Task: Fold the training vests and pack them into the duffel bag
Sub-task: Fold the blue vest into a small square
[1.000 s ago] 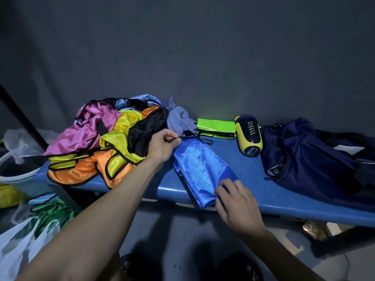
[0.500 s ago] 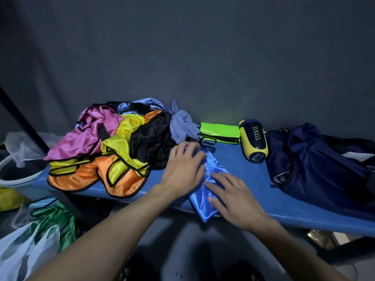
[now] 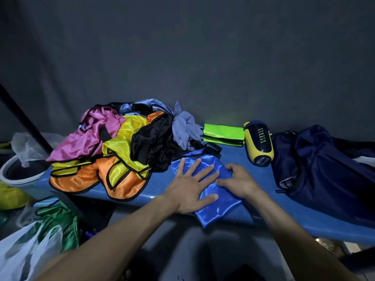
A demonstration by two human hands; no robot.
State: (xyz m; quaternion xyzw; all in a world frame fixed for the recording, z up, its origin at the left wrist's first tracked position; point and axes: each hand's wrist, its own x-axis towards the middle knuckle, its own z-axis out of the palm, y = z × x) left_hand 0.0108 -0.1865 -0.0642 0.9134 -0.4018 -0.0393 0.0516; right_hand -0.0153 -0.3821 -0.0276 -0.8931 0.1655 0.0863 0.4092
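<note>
A shiny blue vest (image 3: 218, 201) lies folded into a narrow strip on the blue bench (image 3: 284, 218), its near end hanging over the front edge. My left hand (image 3: 189, 188) presses flat on it with fingers spread. My right hand (image 3: 238, 182) rests on the vest's right edge, fingers bent over the fabric. A heap of unfolded vests (image 3: 113, 151) in pink, yellow, orange, black and pale blue sits to the left. A folded neon green vest (image 3: 223, 134) lies at the back. The navy duffel bag (image 3: 320, 175) lies on the bench's right end.
A yellow and black speaker (image 3: 258, 144) lies between the green vest and the bag. Left of the bench are a white bucket (image 3: 18, 173), plastic bags (image 3: 26, 258) and green fabric (image 3: 54, 226) on the floor. A dark wall stands close behind.
My left hand let go of the vest's far end and came down flat on the fabric, spreading its fingers. My right hand shifted from the near edge to the vest's right side.
</note>
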